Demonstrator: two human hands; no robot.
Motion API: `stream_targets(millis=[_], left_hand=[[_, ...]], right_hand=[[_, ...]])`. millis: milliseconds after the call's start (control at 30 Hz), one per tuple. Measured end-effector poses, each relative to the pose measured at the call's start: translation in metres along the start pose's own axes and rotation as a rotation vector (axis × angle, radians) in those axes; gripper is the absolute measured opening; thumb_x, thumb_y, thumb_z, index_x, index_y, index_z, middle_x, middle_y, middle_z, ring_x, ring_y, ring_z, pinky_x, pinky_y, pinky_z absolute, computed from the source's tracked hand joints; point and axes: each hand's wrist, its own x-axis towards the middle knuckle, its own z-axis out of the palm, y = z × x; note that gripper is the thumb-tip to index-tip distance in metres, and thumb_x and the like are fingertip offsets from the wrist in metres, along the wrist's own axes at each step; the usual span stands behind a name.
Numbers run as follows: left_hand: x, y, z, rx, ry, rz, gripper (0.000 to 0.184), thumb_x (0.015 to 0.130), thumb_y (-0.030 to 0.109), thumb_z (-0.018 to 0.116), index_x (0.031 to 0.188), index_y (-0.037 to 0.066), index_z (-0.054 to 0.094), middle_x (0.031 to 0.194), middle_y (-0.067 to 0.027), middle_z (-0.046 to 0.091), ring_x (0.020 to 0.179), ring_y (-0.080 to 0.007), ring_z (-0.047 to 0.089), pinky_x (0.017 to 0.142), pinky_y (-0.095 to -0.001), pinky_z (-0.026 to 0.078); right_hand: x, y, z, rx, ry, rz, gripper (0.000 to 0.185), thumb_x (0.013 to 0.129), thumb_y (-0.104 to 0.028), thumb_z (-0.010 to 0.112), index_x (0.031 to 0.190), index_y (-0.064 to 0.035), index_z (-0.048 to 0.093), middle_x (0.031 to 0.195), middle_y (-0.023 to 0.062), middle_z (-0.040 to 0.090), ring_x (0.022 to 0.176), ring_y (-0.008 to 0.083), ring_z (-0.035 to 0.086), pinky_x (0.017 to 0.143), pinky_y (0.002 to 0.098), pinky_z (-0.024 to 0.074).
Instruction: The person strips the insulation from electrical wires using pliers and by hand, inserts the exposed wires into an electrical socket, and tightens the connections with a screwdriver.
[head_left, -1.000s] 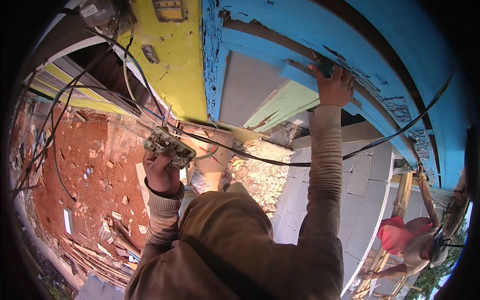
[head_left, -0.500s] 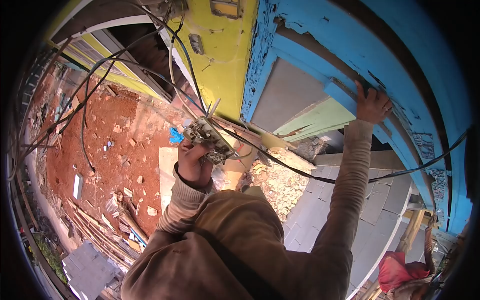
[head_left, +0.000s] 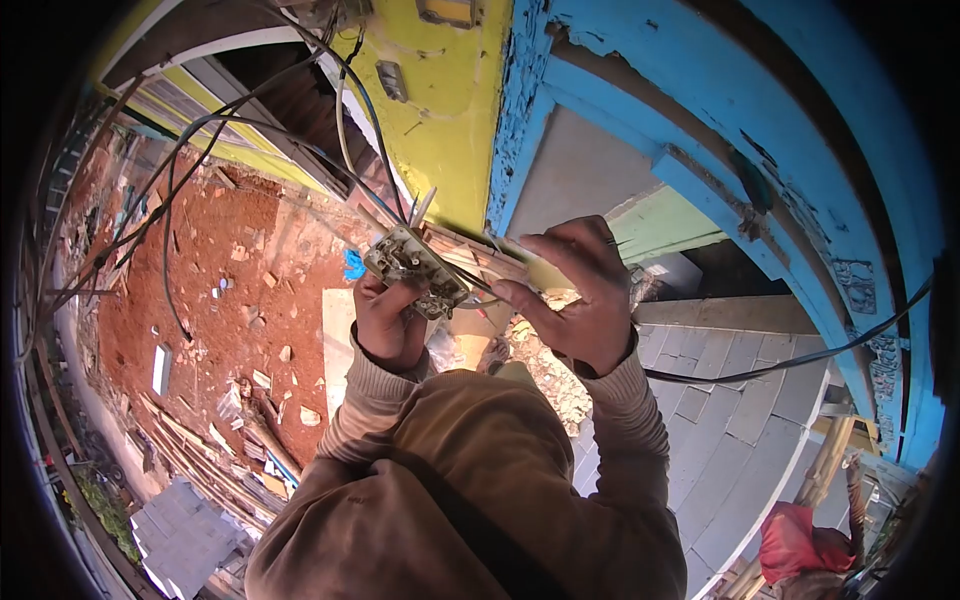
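My left hand (head_left: 392,325) is closed around an electrical outlet or switch unit (head_left: 412,268), its metal-and-plastic back turned up and cables running into it. To the right of the unit is my right hand (head_left: 580,295), thumb and forefinger pointing at it with a gap between them. The other fingers are curled, and a thin dark tip shows beside them; what they hold is too small to name. A black cable (head_left: 720,378) passes behind my right hand to the right side. Pale cut cable ends (head_left: 424,205) stick up above the unit.
A yellow wall (head_left: 450,110) bears a small box recess (head_left: 392,80). The blue wooden frame (head_left: 690,225) with a ledge stands at the right. Loose cables (head_left: 215,120) hang at the left. Below lie red soil (head_left: 230,260) with rubble, wooden poles (head_left: 190,455) and grey paving (head_left: 715,400).
My right hand has left the blue ledge and come down and left beside the unit. My left hand keeps its hold, almost unmoved.
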Motion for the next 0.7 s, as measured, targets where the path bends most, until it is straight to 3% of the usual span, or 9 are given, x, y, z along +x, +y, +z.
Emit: stream_targets(millis=[100,167,300,400,467,500,600,667,700], left_hand=[[0.0,0.0,0.001,0.299,-0.058,0.142,0.019,0.077,-0.012,0.057,0.092,-0.004,0.065,0.091,-0.009,0.07,0.081,-0.0203,0.068,0.075,-0.0312,0.055],[-0.001,-0.003,-0.003,-0.28,-0.001,-0.197,0.027,0.079,-0.005,0.055,0.105,-0.004,0.063,0.093,-0.0118,0.07,0.084,-0.0218,0.068,0.077,-0.0347,0.056],[-0.002,-0.004,0.005,-0.384,-0.026,-0.111,0.029,0.08,-0.006,0.055,0.108,-0.004,0.062,0.096,-0.0117,0.069,0.084,-0.0211,0.068,0.077,-0.0332,0.054],[-0.005,-0.003,0.008,-0.422,0.019,-0.12,0.033,0.08,-0.008,0.055,0.112,-0.006,0.059,0.098,-0.0122,0.068,0.088,-0.0221,0.068,0.08,-0.035,0.055],[-0.006,-0.004,0.008,-0.484,0.005,-0.111,0.037,0.08,-0.009,0.055,0.117,-0.007,0.057,0.101,-0.0129,0.067,0.093,-0.0237,0.067,0.085,-0.0385,0.055],[-0.007,-0.003,0.01,-0.484,0.006,-0.113,0.037,0.08,-0.009,0.055,0.117,-0.007,0.057,0.101,-0.0129,0.067,0.093,-0.0237,0.067,0.085,-0.0385,0.055],[-0.007,-0.002,0.013,-0.529,0.037,-0.102,0.04,0.077,-0.015,0.055,0.115,-0.007,0.062,0.097,-0.0094,0.069,0.086,-0.0167,0.067,0.077,-0.0308,0.054],[-0.007,-0.008,0.01,-0.442,0.04,-0.089,0.04,0.079,-0.009,0.055,0.119,-0.008,0.056,0.102,-0.013,0.067,0.093,-0.0242,0.067,0.085,-0.0393,0.055],[-0.007,-0.009,0.01,-0.441,0.039,-0.091,0.04,0.079,-0.009,0.055,0.119,-0.008,0.056,0.102,-0.013,0.067,0.093,-0.0242,0.067,0.085,-0.0393,0.055]], right_hand=[[-0.011,-0.032,0.039,-0.03,0.0,-0.081,0.033,0.071,-0.023,0.083,0.096,-0.0059,0.071,0.089,0.0069,0.058,0.087,0.0271,0.057,0.077,0.0402,0.0472],[-0.015,-0.037,0.051,-0.114,-0.01,-0.108,0.027,0.075,-0.022,0.08,0.094,-0.0067,0.069,0.09,0.0055,0.058,0.089,0.0253,0.056,0.077,0.0405,0.0468],[-0.023,-0.029,0.06,-0.007,-0.011,-0.083,0.02,0.078,-0.013,0.077,0.094,-0.0057,0.067,0.087,0.0047,0.059,0.085,0.0254,0.057,0.073,0.0401,0.0474],[-0.029,-0.026,0.064,0.204,0.096,0.1,0.018,0.084,-0.007,0.074,0.099,-0.0004,0.067,0.083,0.0066,0.061,0.077,0.0211,0.058,0.071,0.0343,0.0484],[-0.037,-0.022,0.068,0.586,0.101,0.532,0.008,0.086,-0.002,0.07,0.092,-0.0018,0.065,0.079,0.0066,0.06,0.071,0.017,0.058,0.064,0.0302,0.0458],[-0.039,-0.022,0.073,0.587,0.127,0.559,0.006,0.088,-0.003,0.069,0.091,-0.001,0.064,0.078,0.0067,0.059,0.068,0.0132,0.056,0.063,0.0289,0.0445],[-0.046,-0.024,0.067,0.451,0.058,0.474,0.007,0.088,-0.002,0.068,0.092,-0.0008,0.063,0.077,0.0074,0.058,0.068,0.0153,0.055,0.062,0.0297,0.0442],[-0.047,-0.025,0.07,0.423,0.084,0.441,0.007,0.088,-0.001,0.067,0.091,-0.0007,0.062,0.077,0.0083,0.058,0.068,0.0167,0.055,0.062,0.0303,0.0442],[-0.047,-0.025,0.071,0.392,0.111,0.402,0.006,0.088,-0.001,0.067,0.09,-0.0005,0.061,0.077,0.0091,0.058,0.068,0.0181,0.055,0.062,0.031,0.0442]])
